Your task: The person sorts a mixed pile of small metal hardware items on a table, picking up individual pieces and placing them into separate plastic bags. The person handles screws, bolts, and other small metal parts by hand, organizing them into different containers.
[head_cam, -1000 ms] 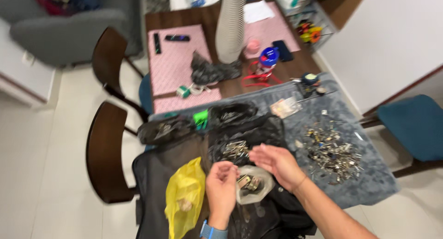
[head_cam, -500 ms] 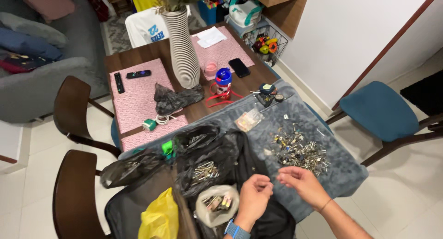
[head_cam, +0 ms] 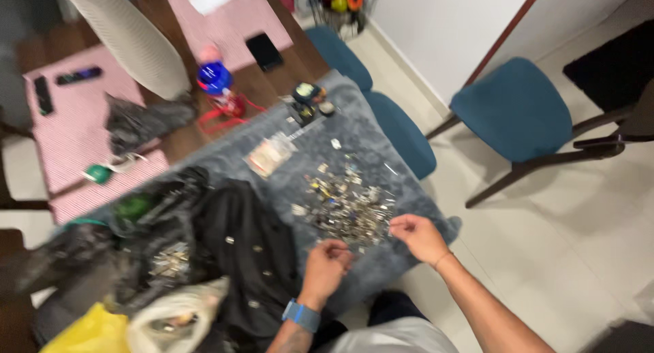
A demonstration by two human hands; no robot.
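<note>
A heap of small metal keys and bits [head_cam: 344, 204] lies on a grey fluffy cloth [head_cam: 381, 145] spread over the table's near end. My left hand [head_cam: 328, 261], with a blue watch on its wrist, hovers at the heap's near edge, fingers curled in. My right hand [head_cam: 417, 234] reaches into the heap's right side with fingertips pinched together. The blur hides whether either hand holds a piece. A black bag [head_cam: 245, 251] lies just left of my left hand.
Black plastic bags with metal parts [head_cam: 160, 257], a clear bag [head_cam: 174, 319] and a yellow bag [head_cam: 85, 332] sit at the left. A white ribbed vase [head_cam: 129, 36], blue cup [head_cam: 214, 77], phone [head_cam: 263, 51] and remotes stand on the wooden table. Blue chairs [head_cam: 511, 111] are at the right.
The view swung right and down. Both hands moved from over the clear bag and black bag to the key heap on the grey cloth.
</note>
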